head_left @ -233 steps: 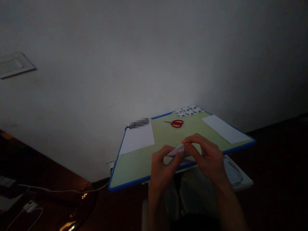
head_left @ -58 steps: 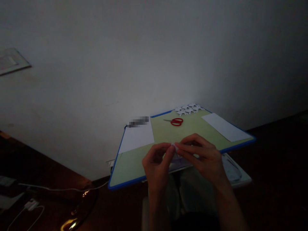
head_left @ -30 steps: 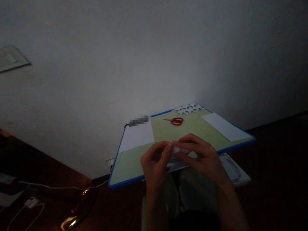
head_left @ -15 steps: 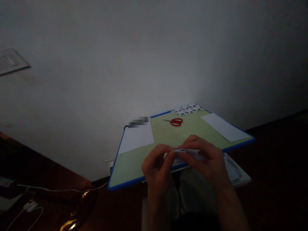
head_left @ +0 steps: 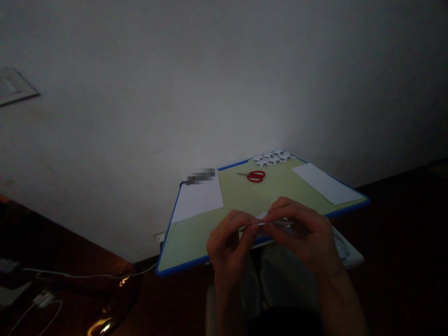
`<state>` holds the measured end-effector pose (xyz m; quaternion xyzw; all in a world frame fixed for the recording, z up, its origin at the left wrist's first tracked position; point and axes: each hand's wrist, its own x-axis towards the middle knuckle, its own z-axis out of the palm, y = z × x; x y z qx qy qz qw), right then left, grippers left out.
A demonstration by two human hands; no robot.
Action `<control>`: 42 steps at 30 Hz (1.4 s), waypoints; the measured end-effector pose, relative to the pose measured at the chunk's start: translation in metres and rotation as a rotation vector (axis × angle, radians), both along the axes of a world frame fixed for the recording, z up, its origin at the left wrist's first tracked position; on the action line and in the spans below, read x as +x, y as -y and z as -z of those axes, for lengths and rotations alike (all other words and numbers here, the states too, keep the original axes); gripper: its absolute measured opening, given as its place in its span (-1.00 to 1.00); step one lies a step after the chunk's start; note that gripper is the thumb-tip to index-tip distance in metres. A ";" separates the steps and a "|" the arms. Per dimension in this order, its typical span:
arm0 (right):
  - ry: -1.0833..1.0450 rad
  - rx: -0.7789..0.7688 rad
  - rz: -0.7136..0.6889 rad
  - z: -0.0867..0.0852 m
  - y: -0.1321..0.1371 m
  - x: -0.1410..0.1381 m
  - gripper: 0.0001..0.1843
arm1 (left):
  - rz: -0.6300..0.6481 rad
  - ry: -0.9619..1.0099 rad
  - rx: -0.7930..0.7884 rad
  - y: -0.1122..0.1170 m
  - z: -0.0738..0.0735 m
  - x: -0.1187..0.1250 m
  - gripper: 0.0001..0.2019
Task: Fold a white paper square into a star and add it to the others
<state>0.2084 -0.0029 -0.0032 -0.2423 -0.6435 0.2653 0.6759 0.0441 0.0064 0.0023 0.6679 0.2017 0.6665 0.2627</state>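
Note:
A small piece of folded white paper (head_left: 262,216) is pinched between my two hands over the near edge of the table (head_left: 241,196). My left hand (head_left: 231,240) grips its left side with thumb and forefinger. My right hand (head_left: 304,233) holds the other side the same way, fingertips almost touching those of the left. Fingers cover most of the paper, so its full shape is hidden. Beyond the hands lie red-handled scissors (head_left: 256,176), blades pointing left. Several folded white paper pieces (head_left: 273,158) sit in rows at the far edge.
White sheets lie on the left (head_left: 198,203) and right (head_left: 325,183) of the blue-edged table. A blurred-out dark object (head_left: 200,176) rests on the left sheet. The wall (head_left: 224,84) stands right behind. A white cable (head_left: 87,276) runs at lower left.
The fingertips have drawn closer together on the folded paper, and its open folded edge now looks flatter. My right hand has shifted slightly right; the view has moved a little.

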 end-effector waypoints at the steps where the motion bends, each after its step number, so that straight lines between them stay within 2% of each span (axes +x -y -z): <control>1: -0.004 -0.003 0.003 0.000 0.000 -0.001 -0.85 | -0.004 0.012 -0.001 0.000 0.001 0.000 -0.89; 8: -0.084 -0.058 0.000 0.002 0.002 -0.005 -0.80 | -0.006 0.091 -0.054 -0.005 0.010 0.001 -0.97; 13: -0.116 -0.089 0.014 0.005 0.003 -0.007 -0.63 | 0.037 0.146 -0.063 -0.006 0.012 0.001 -0.96; 19: -0.005 0.023 -0.049 0.000 0.000 -0.003 -0.87 | 0.050 0.123 0.011 -0.006 0.008 0.000 -0.91; 25: 0.028 0.075 0.013 0.000 0.000 -0.004 -0.85 | 0.042 0.115 0.037 -0.006 0.007 0.001 -0.92; 32: 0.041 0.084 -0.005 0.000 -0.001 -0.004 -0.85 | 0.015 0.085 0.088 -0.005 0.004 0.000 -0.93; 37: -0.044 0.104 0.013 0.002 -0.002 -0.009 -0.85 | 0.061 0.109 0.080 -0.005 0.003 0.001 -0.90; 42: 0.003 0.174 0.011 0.001 -0.002 -0.009 -0.84 | 0.066 0.147 0.091 -0.006 0.004 0.002 -0.90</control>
